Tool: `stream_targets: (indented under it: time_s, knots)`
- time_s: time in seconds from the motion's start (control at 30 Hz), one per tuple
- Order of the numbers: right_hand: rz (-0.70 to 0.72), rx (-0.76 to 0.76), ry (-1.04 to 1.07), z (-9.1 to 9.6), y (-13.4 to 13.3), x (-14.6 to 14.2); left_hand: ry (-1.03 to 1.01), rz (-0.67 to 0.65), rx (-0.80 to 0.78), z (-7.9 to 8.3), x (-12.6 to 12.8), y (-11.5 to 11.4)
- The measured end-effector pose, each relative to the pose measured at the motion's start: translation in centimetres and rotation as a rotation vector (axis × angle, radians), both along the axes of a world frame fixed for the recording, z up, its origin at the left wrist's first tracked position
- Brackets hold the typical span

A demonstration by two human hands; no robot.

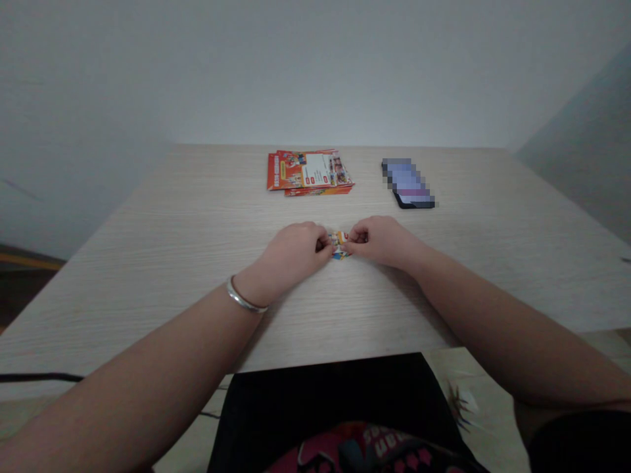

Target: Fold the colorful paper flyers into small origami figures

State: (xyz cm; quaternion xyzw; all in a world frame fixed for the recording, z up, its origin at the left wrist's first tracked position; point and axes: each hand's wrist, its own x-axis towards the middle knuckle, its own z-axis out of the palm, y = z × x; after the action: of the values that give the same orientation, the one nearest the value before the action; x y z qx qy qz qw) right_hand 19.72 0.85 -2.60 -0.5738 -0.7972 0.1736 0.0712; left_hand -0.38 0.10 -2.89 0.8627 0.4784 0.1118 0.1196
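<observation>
- The left grip (290, 253) lies knuckles-up on the tabletop (172, 249), near the middle, with its fingers curled in and pinching the left end of a small paper (339, 244).
- The right grip (382, 240) mirrors it from the other side and is likewise closed tight, thumb and fingertips clamping the paper's right end.
- The paper sits between the two grips, low over the tabletop or resting on it. I cannot tell which, since the fingers cover most of it.
- What shows of the paper is a small, multicoloured piece in orange, white and blue. It looks folded, though it is too small to be sure.
- A silver bangle (244, 299) circles the left wrist.
- Both forearms reach in from the near edge, and the hands almost meet at the paper.
- A stack of orange-red flyers (308, 172) lies flat farther back, well apart from the hands and slightly left of the paper.
- A dark phone (408, 184) lies face-up to the right of the flyers, apart from them, with its screen blurred out.
- A black cable (39, 378) runs along the near left edge of the tabletop.
</observation>
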Motion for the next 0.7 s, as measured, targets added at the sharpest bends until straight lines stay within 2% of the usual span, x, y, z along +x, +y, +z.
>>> stream_targets:
  time_s: [0.33, 0.7]
  knots:
    - [-0.057, -0.080, -0.084, 0.57, 0.49, -0.31, 0.022, 0.043, -0.011, 0.07, 0.15, -0.01]
    - [-0.031, -0.046, -0.145, 0.90, 0.23, -0.60, 0.060, 0.033, -0.002, 0.41, 0.49, -0.17]
